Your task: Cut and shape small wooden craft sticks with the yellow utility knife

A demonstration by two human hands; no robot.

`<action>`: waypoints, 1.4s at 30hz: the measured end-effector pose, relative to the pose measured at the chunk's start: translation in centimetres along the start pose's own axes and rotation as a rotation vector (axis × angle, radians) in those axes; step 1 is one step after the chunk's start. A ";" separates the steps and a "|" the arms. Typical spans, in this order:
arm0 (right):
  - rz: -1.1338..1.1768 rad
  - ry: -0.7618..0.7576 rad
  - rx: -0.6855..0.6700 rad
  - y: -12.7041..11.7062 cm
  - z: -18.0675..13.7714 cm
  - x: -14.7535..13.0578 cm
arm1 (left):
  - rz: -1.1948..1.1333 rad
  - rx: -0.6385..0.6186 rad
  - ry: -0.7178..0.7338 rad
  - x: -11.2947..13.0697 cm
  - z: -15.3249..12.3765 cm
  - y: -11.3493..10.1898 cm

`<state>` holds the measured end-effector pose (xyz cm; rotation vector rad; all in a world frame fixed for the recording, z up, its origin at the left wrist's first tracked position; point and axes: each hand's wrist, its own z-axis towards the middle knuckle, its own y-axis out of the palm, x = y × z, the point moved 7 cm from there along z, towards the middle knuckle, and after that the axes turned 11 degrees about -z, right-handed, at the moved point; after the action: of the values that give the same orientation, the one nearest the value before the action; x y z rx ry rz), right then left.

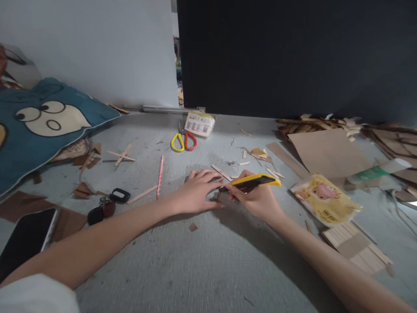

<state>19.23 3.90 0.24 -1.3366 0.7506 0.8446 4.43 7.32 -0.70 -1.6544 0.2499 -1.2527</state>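
Note:
My right hand [257,199] grips a yellow and black utility knife [252,181], its tip pointing left and down toward the grey floor. My left hand [197,191] lies palm down just left of the blade, fingers pressed on a small piece of wood that is mostly hidden beneath them. A wooden stick [221,172] lies just beyond the fingertips. Both hands meet in the middle of the view.
Scissors [184,140] with yellow and red handles and a small packet [199,123] lie farther back. A pink pencil [160,176], keys [107,205] and a phone [26,239] sit left. Cardboard sheets [329,152], a glue tube [378,171], a yellow pouch [325,198] and a stick panel [356,248] lie right.

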 end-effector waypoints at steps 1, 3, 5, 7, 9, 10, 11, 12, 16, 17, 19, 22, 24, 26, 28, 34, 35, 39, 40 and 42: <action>0.006 0.005 0.007 0.0 0.0 0.0 | 0.003 -0.002 0.001 0.1 0.0 0.0; 0.018 0.015 0.013 0.0 -0.1 0.0 | 0.005 -0.003 0.000 0.2 -0.1 0.1; 0.021 0.018 0.024 0.1 -0.2 0.0 | 0.006 0.021 -0.025 0.2 -0.2 0.3; 0.027 0.017 0.042 0.1 -0.3 0.0 | 0.006 0.087 -0.064 0.2 -0.4 0.5; 0.038 0.017 0.047 0.2 -0.4 -0.1 | 0.009 0.149 -0.077 0.2 -0.6 0.6; 0.042 0.018 0.045 0.2 -0.5 -0.1 | 0.012 0.165 -0.076 0.3 -0.6 0.7; 0.042 0.018 0.040 0.2 -0.6 -0.2 | 0.012 0.163 -0.072 0.3 -0.6 0.7; 0.038 0.019 0.036 0.2 -0.6 -0.2 | 0.012 0.148 -0.071 0.2 -0.5 0.7; 0.027 0.040 0.025 0.1 -0.6 -0.2 | 0.017 0.048 -0.074 -0.1 -0.3 0.5; 0.027 0.044 0.022 0.1 -0.6 -0.1 | 0.029 0.043 -0.078 0.0 -0.3 0.4; 0.029 0.038 0.025 0.0 -0.5 -0.1 | 0.071 0.086 -0.088 0.3 -0.5 0.3; 0.027 0.016 0.036 0.0 -0.6 -0.2 | 0.132 0.177 -0.087 1.3 -0.9 0.7; 0.005 0.001 0.045 0.0 -0.6 -0.3 | 0.157 0.208 -0.093 1.8 -1.0 1.1; -0.037 -0.016 0.058 -0.1 -0.7 -0.5 | 0.168 0.229 -0.097 2.0 -1.0 1.3; -0.049 -0.021 0.057 0.0 -0.7 -0.5 | 0.150 0.230 -0.093 1.8 -1.0 1.1; 0.003 0.020 0.045 0.3 -0.7 -0.1 | 0.063 0.072 -0.080 0.7 -0.7 0.2; -0.008 0.013 0.051 0.3 -0.7 -0.1 | 0.064 0.061 -0.080 0.6 -0.6 0.0; -0.056 0.018 0.061 0.4 -0.9 0.0 | 0.088 0.133 -0.100 0.8 -0.7 -0.3; -0.075 0.023 0.064 0.3 -0.9 0.1 | 0.093 0.158 -0.101 1.0 -0.7 -0.2; -0.117 0.030 0.068 0.3 -1.0 0.2 | 0.094 0.203 -0.107 1.2 -0.8 0.0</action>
<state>19.06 2.95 -0.16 -1.3218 0.7115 0.7012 4.31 6.07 0.05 -1.5118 0.1284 -1.0791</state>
